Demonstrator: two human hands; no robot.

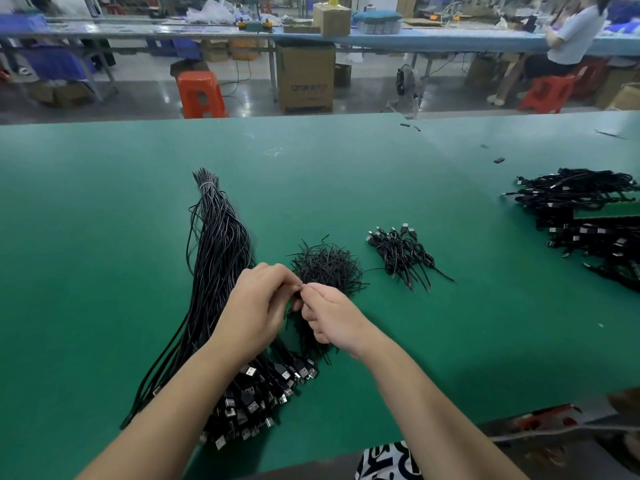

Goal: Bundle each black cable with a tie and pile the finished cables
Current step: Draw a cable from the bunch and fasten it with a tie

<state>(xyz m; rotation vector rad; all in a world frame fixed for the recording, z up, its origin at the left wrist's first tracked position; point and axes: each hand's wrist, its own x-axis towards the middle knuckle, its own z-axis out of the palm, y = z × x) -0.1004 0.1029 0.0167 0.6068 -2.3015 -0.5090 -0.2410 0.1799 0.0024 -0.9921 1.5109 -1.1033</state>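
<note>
A long sheaf of loose black cables (218,244) lies on the green table (104,202), its USB plugs fanned out near the front edge under my left forearm. A heap of short black ties (327,265) sits just beyond my hands. My left hand (258,306) and my right hand (329,320) meet fingertip to fingertip above the ties, both curled and pinching a folded black cable (304,336) that hangs below them. To the right, a small pile of bundled cables (403,252) lies with plugs pointing away.
A large heap of black cables (588,216) fills the table's right edge. Small black scraps (498,160) lie far back. Beyond the table stand an orange stool (201,93), cardboard boxes and a seated person (568,39) at another bench.
</note>
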